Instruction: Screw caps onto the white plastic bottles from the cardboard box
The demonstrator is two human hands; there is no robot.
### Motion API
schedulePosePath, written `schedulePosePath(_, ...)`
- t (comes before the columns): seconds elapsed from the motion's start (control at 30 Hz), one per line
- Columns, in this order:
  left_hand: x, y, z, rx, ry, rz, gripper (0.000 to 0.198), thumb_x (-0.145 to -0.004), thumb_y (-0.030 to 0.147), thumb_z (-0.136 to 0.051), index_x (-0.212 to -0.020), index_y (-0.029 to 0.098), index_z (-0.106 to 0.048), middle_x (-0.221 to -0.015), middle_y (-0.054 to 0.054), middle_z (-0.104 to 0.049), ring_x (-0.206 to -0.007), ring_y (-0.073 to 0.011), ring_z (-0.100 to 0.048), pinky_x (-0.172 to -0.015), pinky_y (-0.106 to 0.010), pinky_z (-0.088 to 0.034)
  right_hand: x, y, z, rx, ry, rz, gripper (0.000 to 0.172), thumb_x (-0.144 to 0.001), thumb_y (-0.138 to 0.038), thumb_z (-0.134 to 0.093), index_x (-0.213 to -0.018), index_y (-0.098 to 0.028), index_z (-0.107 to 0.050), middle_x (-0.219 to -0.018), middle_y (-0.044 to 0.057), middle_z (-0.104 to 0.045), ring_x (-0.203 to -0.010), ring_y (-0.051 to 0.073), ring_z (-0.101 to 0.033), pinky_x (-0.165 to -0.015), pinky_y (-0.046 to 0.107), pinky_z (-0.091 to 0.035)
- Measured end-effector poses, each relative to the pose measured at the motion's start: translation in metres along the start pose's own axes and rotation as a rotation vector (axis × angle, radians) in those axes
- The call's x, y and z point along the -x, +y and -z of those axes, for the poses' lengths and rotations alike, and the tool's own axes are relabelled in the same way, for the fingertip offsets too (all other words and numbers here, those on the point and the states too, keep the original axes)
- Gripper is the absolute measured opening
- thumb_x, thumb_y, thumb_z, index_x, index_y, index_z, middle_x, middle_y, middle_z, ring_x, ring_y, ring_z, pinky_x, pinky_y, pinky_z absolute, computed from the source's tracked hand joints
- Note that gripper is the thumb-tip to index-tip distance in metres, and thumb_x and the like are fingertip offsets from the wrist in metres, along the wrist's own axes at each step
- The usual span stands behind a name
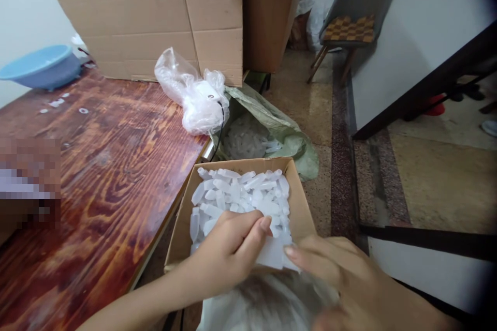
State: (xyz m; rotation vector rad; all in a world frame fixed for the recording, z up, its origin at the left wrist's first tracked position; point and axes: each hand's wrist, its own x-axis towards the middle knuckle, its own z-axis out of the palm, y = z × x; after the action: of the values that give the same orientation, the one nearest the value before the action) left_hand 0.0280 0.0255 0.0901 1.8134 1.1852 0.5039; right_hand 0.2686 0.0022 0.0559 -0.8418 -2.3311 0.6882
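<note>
My left hand (pixel 238 243) is closed above a cardboard box (pixel 303 201), its thumb pressed against the curled fingers. From under that hand sticks out a translucent white plastic piece (pixel 272 254), its exact shape partly hidden. To its right my right hand (pixel 341 269) is blurred by motion, with fingers stretched and the thumb apart; one fingertip is close to the piece's right edge, and contact is unclear. Many small translucent plastic bottles (pixel 233 186) with narrow necks fill the box. Below the hands lies whitish, sheet-like material (pixel 260 305).
A wooden table (pixel 116 139) runs along the left, with a blue basin (pixel 42 70) at its far end. Beyond the box, an open green woven sack (pixel 287 129) holds similar pieces. A clear plastic bag (pixel 202 108) overhangs the table corner. A chair (pixel 359 5) stands farther back.
</note>
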Motion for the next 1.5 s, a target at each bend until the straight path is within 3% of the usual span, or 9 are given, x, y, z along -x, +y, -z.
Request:
schedulePosePath(0.2,0.001,0.004,-0.012,-0.033,0.001,-0.036,0.042,-0.103,0.034,-0.029,-0.067,0.019,-0.045,-0.052,0.005,-0.042,-0.048,-0.0092,-0.042,-0.05,-0.024,-0.029,-0.017,-0.01,-0.001,-0.048,0.046,-0.114,0.036,-0.099,-0.051,-0.041,-0.108,-0.02,-0.056,-0.087,0.004,-0.066,-0.075,0.017,-0.065,-0.065,0.027,-0.049)
schedulePosePath(0.33,-0.004,0.003,-0.019,-0.214,0.172,-0.415,0.031,-0.101,0.022,-0.03,-0.081,0.016,-0.053,-0.061,0.001,-0.051,-0.052,-0.011,-0.047,-0.051,-0.024,-0.034,-0.02,-0.014,-0.013,-0.308,0.143,-0.29,0.024,-0.095,-0.032,-0.045,-0.074,-0.021,-0.049,-0.061,-0.004,-0.045,-0.053,0.011,-0.047,-0.05,0.024,-0.036)
schedulePosePath(0.43,-0.028,-0.008,-0.005,-0.487,0.393,-0.603,0.021,-0.099,0.019,-0.037,-0.091,0.015,-0.055,-0.068,-0.002,-0.055,-0.059,-0.0147,-0.05,-0.057,-0.027,-0.039,-0.019,-0.008,-0.022,-0.599,0.183,-0.594,0.019,-0.094,-0.039,-0.051,-0.091,-0.021,-0.056,-0.072,-0.002,-0.053,-0.063,0.013,-0.053,-0.053,0.023,-0.041)
schedulePosePath(0.53,-0.064,-0.026,0.013,-0.823,0.585,-0.373,0.019,-0.097,0.02,-0.044,-0.11,0.013,-0.056,-0.1,-0.015,-0.061,-0.092,-0.0263,-0.058,-0.078,-0.039,-0.046,-0.013,0.002,-0.027,-0.914,0.285,-0.793,0.02,-0.093,-0.037,-0.057,-0.107,-0.023,-0.054,-0.097,0.002,-0.06,-0.089,0.017,-0.062,-0.073,0.027,-0.051)
schedulePosePath(0.73,-0.079,-0.062,-0.027,-0.875,-0.084,-0.246,0.015,-0.089,0.013,-0.052,-0.098,0.02,-0.062,-0.096,-0.007,-0.064,-0.09,-0.0238,-0.059,-0.078,-0.034,-0.046,0.014,0.018,-0.02,-0.965,0.449,-0.893,0.02,-0.094,-0.042,-0.058,-0.09,-0.022,-0.058,-0.073,-0.003,-0.063,-0.057,0.008,-0.059,-0.051,0.018,-0.048)
schedulePosePath(0.9,-0.064,-0.081,-0.068,-0.822,-0.248,-0.23,0.03,-0.076,-0.002,-0.053,-0.097,0.017,-0.063,-0.091,-0.006,-0.065,-0.09,-0.0247,-0.062,-0.077,-0.032,-0.046,0.02,0.022,-0.017,-0.701,0.437,-0.865,0.027,-0.093,-0.043,-0.06,-0.111,-0.024,-0.064,-0.099,0.004,-0.071,-0.09,0.015,-0.068,-0.081,0.023,-0.055)
schedulePosePath(1.1,-0.052,-0.059,-0.039,-0.619,-0.113,-0.124,0.042,-0.085,0.006,-0.051,-0.126,0.015,-0.048,-0.107,-0.01,-0.06,-0.092,-0.0209,-0.063,-0.074,-0.03,-0.052,0.019,0.016,-0.021,-0.359,0.419,-0.683,0.016,-0.093,-0.032,-0.06,-0.108,-0.03,-0.062,-0.109,0.003,-0.067,-0.098,0.016,-0.067,-0.079,0.023,-0.057)
schedulePosePath(1.3,-0.02,-0.014,-0.022,0.349,0.073,0.134,0.023,-0.093,0.042,-0.055,-0.093,0.018,-0.055,-0.078,-0.001,-0.063,-0.07,-0.0131,-0.064,-0.062,-0.021,-0.05,0.009,0.005,-0.02,-0.149,0.319,-0.364,0.023,-0.094,-0.018,-0.056,-0.115,-0.027,-0.059,-0.108,0.001,-0.065,-0.101,0.011,-0.064,-0.089,0.017,-0.051)
schedulePosePath(1.5,-0.008,-0.007,-0.031,0.579,-0.037,0.411,0.041,-0.091,0.06,-0.046,-0.084,0.02,-0.052,-0.046,0.006,-0.05,-0.038,-0.0099,-0.047,-0.038,-0.018,-0.034,0.003,-0.003,-0.017,0.009,0.26,0.011,0.03,-0.093,-0.005,-0.054,-0.121,-0.015,-0.056,-0.116,0.009,-0.064,-0.115,0.016,-0.058,-0.103,0.026,-0.046)
